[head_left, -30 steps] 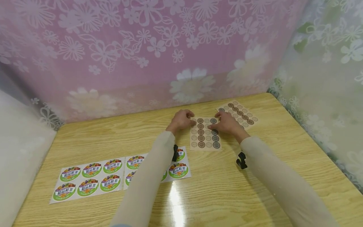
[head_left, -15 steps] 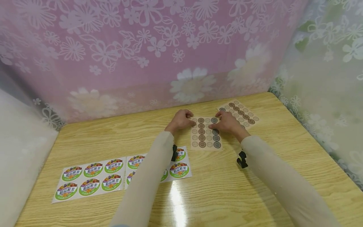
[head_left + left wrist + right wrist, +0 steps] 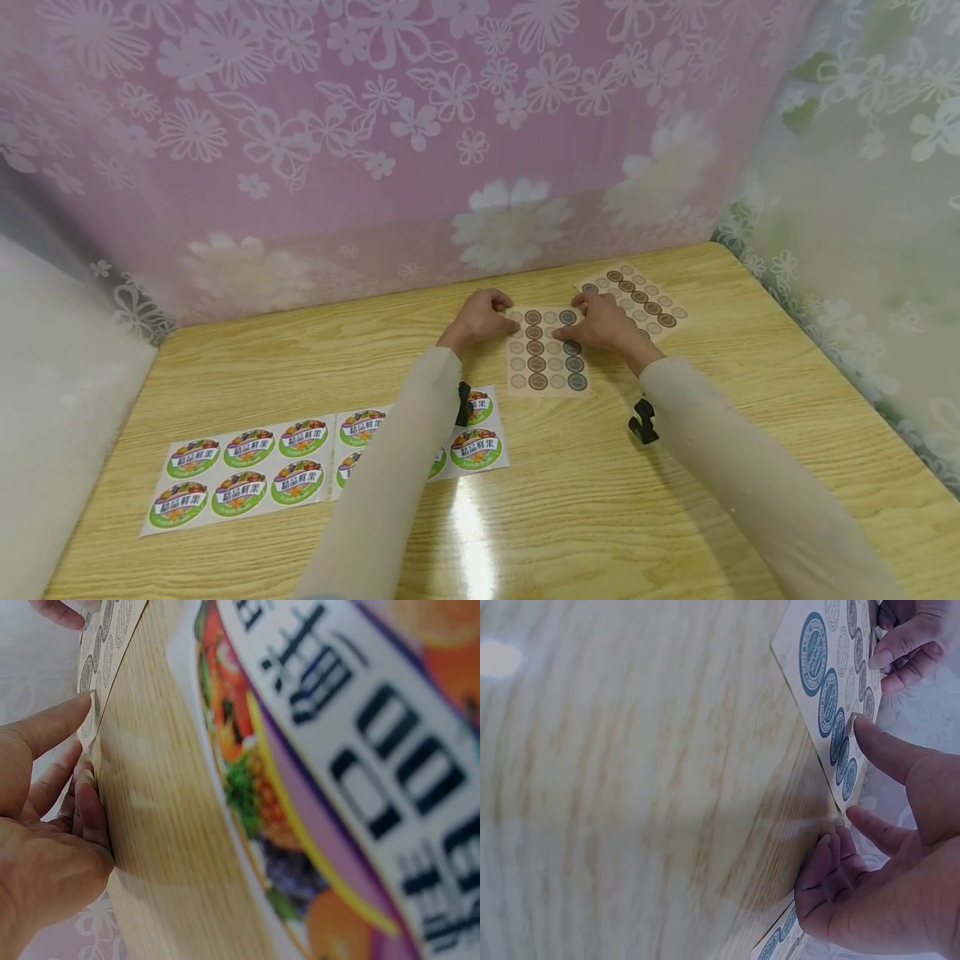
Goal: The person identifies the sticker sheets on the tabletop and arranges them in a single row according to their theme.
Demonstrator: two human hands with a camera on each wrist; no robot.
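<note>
Seal-sticker sheet [image 3: 545, 354]: on worktop [image 3: 570, 500], near its far edge, right of centre.
Your right hand [image 3: 602, 323]: thumb on sheet, forefinger spread toward its top-right corner.
Your left hand [image 3: 476, 318]: at top-left corner; pinch or mere touch, can't tell.
Risk: uneven thumb pull could crease it.

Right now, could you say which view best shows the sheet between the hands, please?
The head view: it shows the sheet nearly whole, from above. The right wrist view shows it slanted, blue circles nearest; the left wrist view catches only a narrow strip.
</note>
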